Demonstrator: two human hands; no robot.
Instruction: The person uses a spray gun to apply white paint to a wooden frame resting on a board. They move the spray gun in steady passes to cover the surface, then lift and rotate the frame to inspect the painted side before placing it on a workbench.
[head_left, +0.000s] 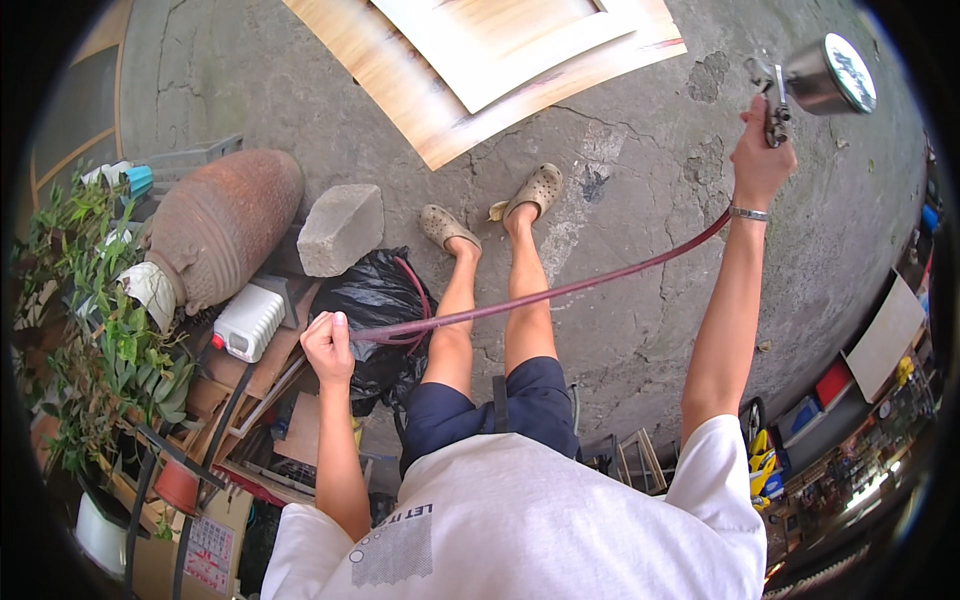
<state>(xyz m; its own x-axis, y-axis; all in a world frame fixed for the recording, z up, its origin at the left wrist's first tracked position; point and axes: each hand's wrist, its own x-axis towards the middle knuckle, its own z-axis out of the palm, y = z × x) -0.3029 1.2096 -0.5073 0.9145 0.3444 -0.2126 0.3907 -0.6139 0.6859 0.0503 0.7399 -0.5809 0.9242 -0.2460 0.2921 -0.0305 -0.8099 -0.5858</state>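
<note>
My right hand (763,158) is wrapped round the handle of a metal spray gun (776,118), held out to the far right. A shiny silver cup (832,76) sits on the gun, tilted to the right. From below that hand a dark red hose (570,287) runs across in front of my legs to my left hand (328,348), which is closed on it in a fist. On the ground ahead lies a wooden board (415,125) with a white panel (480,60) on top of it. The gun is to the right of both, apart from them.
At left stand a large brown clay jar (235,215) on its side, a concrete block (342,228), a white jug (248,322) and leafy plants (110,370). A black plastic bag (365,295) lies by my left leg, more hose on it. Cluttered shelves (850,450) line the right.
</note>
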